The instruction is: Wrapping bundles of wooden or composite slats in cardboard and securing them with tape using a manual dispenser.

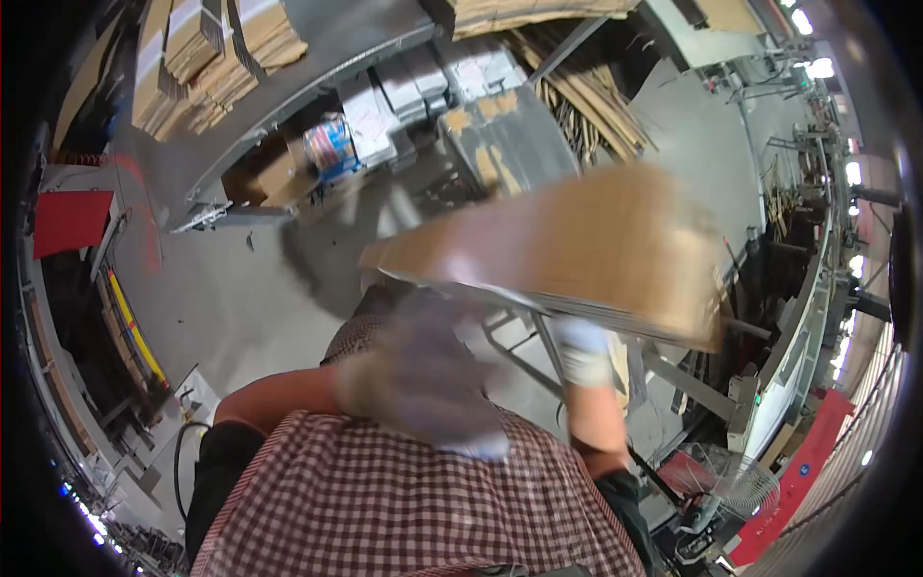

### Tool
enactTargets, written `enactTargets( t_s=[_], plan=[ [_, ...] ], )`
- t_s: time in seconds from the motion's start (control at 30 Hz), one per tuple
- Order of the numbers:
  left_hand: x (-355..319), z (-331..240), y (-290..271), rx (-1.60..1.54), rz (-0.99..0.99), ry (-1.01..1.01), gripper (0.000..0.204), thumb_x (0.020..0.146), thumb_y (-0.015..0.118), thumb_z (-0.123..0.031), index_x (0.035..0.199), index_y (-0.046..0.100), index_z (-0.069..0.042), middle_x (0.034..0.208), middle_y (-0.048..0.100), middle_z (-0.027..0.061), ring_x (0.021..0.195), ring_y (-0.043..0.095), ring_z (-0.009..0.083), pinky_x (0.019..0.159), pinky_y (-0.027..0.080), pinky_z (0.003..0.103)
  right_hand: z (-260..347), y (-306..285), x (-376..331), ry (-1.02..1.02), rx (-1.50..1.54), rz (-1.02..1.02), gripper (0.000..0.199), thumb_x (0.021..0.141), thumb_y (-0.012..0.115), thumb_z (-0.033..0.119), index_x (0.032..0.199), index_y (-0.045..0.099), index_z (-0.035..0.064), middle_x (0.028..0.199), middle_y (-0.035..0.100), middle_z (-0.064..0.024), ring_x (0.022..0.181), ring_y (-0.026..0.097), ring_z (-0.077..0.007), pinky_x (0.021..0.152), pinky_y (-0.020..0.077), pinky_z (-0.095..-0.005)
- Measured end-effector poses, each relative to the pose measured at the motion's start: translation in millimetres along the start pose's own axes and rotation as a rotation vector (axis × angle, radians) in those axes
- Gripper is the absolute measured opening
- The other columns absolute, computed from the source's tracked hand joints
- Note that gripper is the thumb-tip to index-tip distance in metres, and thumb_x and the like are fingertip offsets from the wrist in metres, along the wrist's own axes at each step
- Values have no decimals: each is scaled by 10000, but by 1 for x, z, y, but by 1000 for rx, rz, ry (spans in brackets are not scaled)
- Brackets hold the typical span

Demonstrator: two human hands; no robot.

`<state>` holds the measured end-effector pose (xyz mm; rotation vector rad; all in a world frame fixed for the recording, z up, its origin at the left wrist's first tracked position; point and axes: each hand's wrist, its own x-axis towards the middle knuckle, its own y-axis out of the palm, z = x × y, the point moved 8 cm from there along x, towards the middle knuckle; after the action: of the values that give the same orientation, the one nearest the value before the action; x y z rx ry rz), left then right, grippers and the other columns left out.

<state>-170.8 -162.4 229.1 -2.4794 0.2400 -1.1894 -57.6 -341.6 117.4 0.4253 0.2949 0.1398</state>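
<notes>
A large flat brown cardboard sheet [586,245] hangs tilted in front of me, smeared by motion. My right hand [583,350], in a pale glove, reaches up to the sheet's lower edge and grips it from below. My left hand [423,385], also gloved, is heavily blurred just under the sheet's near left corner; whether it touches the cardboard is unclear. My checked shirt fills the bottom of the view.
A grey metal rack [317,67] at the upper left carries stacks of flattened cardboard [207,58] and white packs. A metal frame [538,346] stands beneath the sheet. A red mat [69,221] lies left; a conveyor line [803,337] and a fan [740,481] are on the right.
</notes>
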Motion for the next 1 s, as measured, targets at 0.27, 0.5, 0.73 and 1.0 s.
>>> enactTargets(
  t_s=[0.27,0.5,0.73,1.0],
  plan=[
    [-83,86,206,-1300,399,-979,558,958,698,-282,1392,486,-2,1232,611,129,1065,637,206,946,540,396,244,-271,-131,-535,-724,-883,687,806,831,277,1362,530,6,1308,591,-154,1176,583,-270,1054,459,-391],
    [63,158,64,-1331,-272,-759,917,903,523,-721,1512,352,-56,1496,462,89,1359,422,250,1126,344,436,172,-249,-144,-644,-873,-1178,656,823,819,290,1344,551,-4,1288,607,-144,1155,593,-258,1042,471,-369],
    [23,224,-20,-1690,-611,-838,819,1014,250,-695,1567,293,-92,1585,392,88,1468,353,270,1196,299,480,-27,-5,21,-310,-1832,-241,614,831,815,241,1333,567,-10,1233,635,-116,1114,600,-220,1011,481,-335],
    [-144,419,-146,-1712,-1205,-654,599,1024,490,-481,1417,480,-29,1412,552,195,1314,536,368,1087,471,571,-36,61,139,-240,-531,-31,299,963,563,-57,1250,624,0,1135,667,-69,1003,610,-125,886,491,-260]
  ],
)
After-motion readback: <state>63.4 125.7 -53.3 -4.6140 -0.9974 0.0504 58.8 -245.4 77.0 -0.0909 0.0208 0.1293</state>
